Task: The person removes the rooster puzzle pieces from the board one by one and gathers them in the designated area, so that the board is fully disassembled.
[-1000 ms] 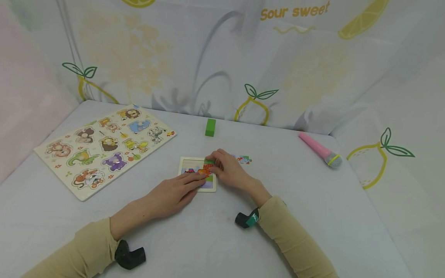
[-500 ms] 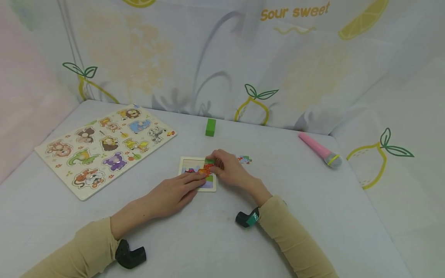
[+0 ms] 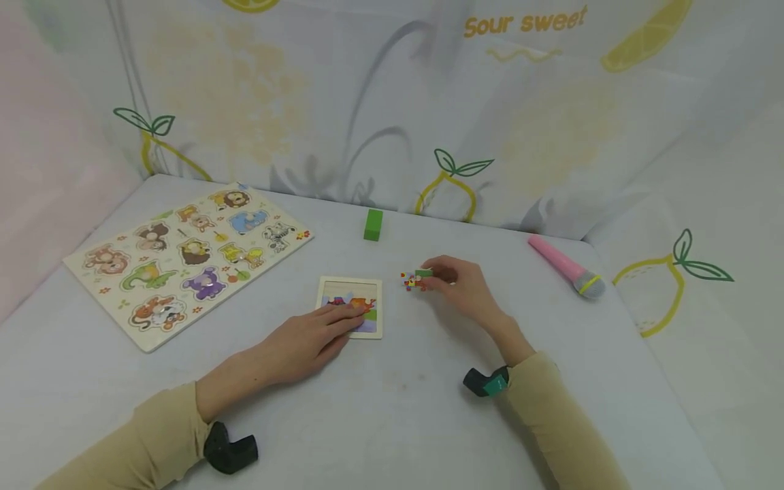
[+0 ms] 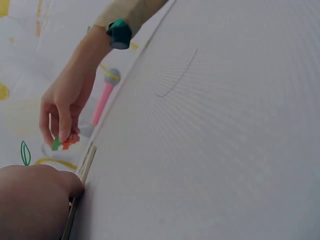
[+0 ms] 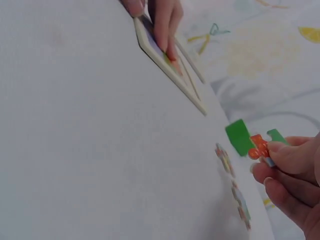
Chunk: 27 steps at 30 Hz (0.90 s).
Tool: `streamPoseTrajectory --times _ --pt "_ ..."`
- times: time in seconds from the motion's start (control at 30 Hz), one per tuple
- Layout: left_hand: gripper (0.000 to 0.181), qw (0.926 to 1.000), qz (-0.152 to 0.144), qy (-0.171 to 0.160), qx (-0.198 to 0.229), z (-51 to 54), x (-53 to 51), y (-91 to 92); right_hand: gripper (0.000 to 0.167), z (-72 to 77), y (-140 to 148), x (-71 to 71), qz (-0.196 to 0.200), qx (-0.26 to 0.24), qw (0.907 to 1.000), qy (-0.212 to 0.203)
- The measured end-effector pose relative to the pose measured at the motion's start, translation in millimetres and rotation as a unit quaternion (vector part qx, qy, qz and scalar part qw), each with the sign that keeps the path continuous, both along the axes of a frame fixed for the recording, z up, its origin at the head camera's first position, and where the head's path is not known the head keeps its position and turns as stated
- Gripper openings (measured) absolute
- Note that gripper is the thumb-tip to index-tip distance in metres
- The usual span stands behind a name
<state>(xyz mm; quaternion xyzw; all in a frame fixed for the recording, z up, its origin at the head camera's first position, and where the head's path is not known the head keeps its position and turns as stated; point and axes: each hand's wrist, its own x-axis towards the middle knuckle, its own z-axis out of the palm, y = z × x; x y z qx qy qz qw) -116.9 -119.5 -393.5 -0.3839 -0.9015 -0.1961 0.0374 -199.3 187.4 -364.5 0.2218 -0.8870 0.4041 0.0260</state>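
Note:
My right hand (image 3: 465, 286) pinches a red-and-green jigsaw piece (image 5: 258, 146) between thumb and fingers, raised off the table to the right of the small framed puzzle. Below it lie loose puzzle pieces (image 5: 225, 160), partly hidden by that hand in the head view. My left hand (image 3: 306, 344) rests with extended fingers on the small wooden puzzle tray (image 3: 379, 299). Its thumb lies at the tray's near edge in the right wrist view. Colourful pieces fill the tray's lower part, some of them under the fingers. Bare wood shows in its upper part.
A large animal peg puzzle (image 3: 137, 327) lies at the left. Near the back edge of the table stands a green block (image 3: 373, 224). At the right lies a pink toy microphone (image 3: 566, 267). A printed cloth (image 3: 343, 102) hangs behind the table.
My right hand has left the tray's upper right corner and moved right, carrying the red-and-green piece over to the loose pieces. The left hand has stayed on the tray.

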Motion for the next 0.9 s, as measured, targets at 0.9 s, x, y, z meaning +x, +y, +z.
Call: streamPoseTrajectory --times 0.9 --pt "0.041 0.9998 0.0 0.016 0.015 -1.8 -0.5 -0.4 0.02 -9.1 60.1 -6.2 -0.107 0.068 0.9915 -0.03"
